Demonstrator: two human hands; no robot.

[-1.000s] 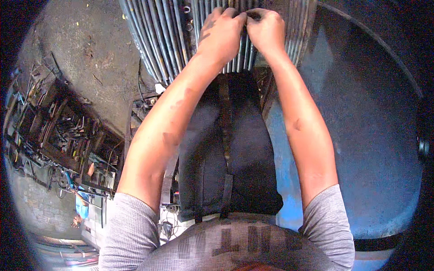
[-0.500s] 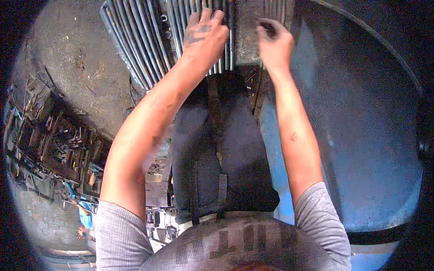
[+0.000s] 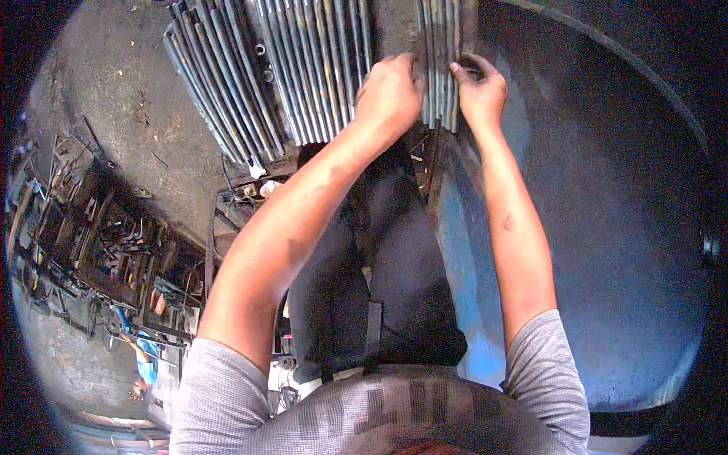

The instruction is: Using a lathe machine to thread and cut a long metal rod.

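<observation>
My left hand [image 3: 390, 95], its fingers curled, is between the middle row of metal rods [image 3: 311, 72] and a narrower row of darker rods [image 3: 434, 91] to the right. Its fingertips are mostly hidden, so what they hold cannot be made out. At the right edge of the darker rods is my right hand [image 3: 483, 92], with thumb and forefinger bent close together. The thumb tip meets or nearly meets the outermost rod; anything between those fingers is too dark to name. A third row of rods [image 3: 220, 80] fans out at the left.
Small metal rings [image 3: 260, 49] lie between the left and middle rows. A large blue-grey curved surface [image 3: 607, 227] fills the right side. Cluttered metal scrap and racks [image 3: 98, 235] stand at the left, and another person [image 3: 145, 360] is at the lower left.
My left hand has moved right, off the middle rods, toward the darker row. My right hand sits slightly lower and further right. The view has shifted, showing more of the darker rods.
</observation>
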